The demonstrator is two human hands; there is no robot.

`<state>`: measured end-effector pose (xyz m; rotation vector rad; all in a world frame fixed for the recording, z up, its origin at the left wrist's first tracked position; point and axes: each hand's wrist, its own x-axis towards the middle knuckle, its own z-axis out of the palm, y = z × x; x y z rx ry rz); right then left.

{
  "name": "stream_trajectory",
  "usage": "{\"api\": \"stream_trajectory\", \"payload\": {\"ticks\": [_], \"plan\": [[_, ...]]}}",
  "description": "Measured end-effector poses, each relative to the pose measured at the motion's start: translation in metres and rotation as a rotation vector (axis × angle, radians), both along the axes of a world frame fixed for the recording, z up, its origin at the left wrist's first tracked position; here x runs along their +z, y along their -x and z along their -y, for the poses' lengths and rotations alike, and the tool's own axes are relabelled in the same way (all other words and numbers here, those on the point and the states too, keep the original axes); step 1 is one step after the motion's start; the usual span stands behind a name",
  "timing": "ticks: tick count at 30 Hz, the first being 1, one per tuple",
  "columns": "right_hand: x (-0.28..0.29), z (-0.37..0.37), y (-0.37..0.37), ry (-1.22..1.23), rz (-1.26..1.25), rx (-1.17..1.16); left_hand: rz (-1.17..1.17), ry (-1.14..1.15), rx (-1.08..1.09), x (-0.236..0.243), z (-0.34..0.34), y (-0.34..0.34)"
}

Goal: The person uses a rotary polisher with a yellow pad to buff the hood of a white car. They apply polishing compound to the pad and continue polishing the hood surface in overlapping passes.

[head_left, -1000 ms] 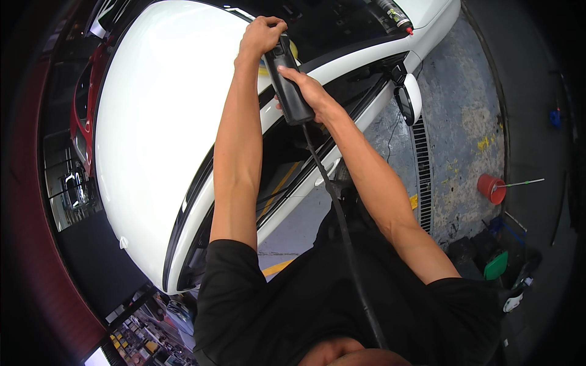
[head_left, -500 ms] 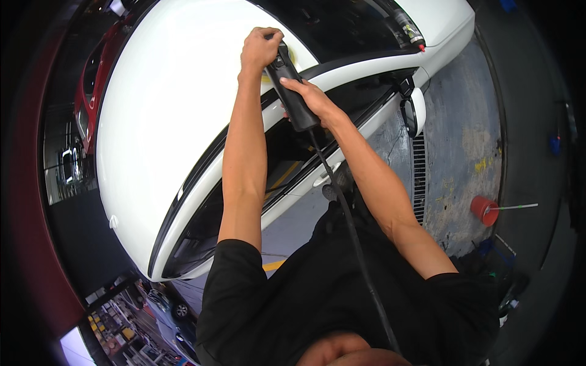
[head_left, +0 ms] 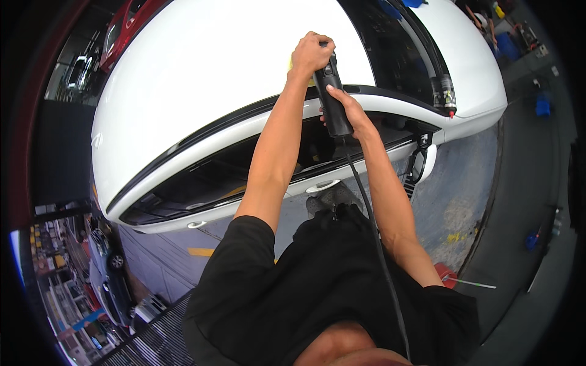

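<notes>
I hold a black power polisher (head_left: 334, 122) on the white car roof (head_left: 213, 61), near its right-hand edge by the windscreen. My left hand (head_left: 312, 53) wraps over the polisher's head. My right hand (head_left: 351, 111) grips its body lower down, thumb along the top. Part of a yellow pad (head_left: 292, 63) shows behind my left wrist; the rest is hidden under the tool. A black cord (head_left: 381, 256) runs from the polisher down over my dark shirt. A bottle with a red tip (head_left: 448, 97) lies by the base of the windscreen.
The side mirror (head_left: 427, 163) juts from the near side of the car. A red bucket with a pole (head_left: 445, 274) stands to my right. A red car (head_left: 119, 33) is at upper left, vehicles (head_left: 107, 274) at lower left, and another person (head_left: 479, 18) at upper right.
My view has turned, so the car lies more level across it. Both hands and the polisher have moved rightward in the picture, still gripped. The person at upper right has come into view.
</notes>
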<state>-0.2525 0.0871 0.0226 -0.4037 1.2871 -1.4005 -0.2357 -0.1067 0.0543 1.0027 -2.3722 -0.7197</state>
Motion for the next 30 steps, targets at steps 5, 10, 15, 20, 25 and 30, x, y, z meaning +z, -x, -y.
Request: {"api": "stream_trajectory", "payload": {"ticks": [5, 10, 15, 20, 25, 30], "plan": [[0.004, 0.012, -0.017, 0.011, -0.029, 0.06, -0.032, -0.022, 0.065, 0.002, 0.011, -0.029], [0.004, 0.026, -0.034, 0.02, -0.038, 0.091, -0.033, -0.039, 0.098, 0.004, 0.024, -0.055], [0.007, 0.037, -0.052, 0.016, -0.057, 0.113, -0.035, -0.073, 0.119, 0.01, 0.032, -0.079], [0.012, 0.047, -0.071, 0.016, -0.068, 0.136, -0.084, -0.06, 0.148, 0.011, 0.041, -0.104], [0.014, 0.055, -0.086, 0.002, -0.08, 0.156, -0.111, -0.046, 0.178, 0.011, 0.047, -0.122], [0.013, 0.066, -0.105, 0.018, -0.086, 0.2, -0.122, -0.026, 0.207, 0.008, 0.058, -0.148]]}}
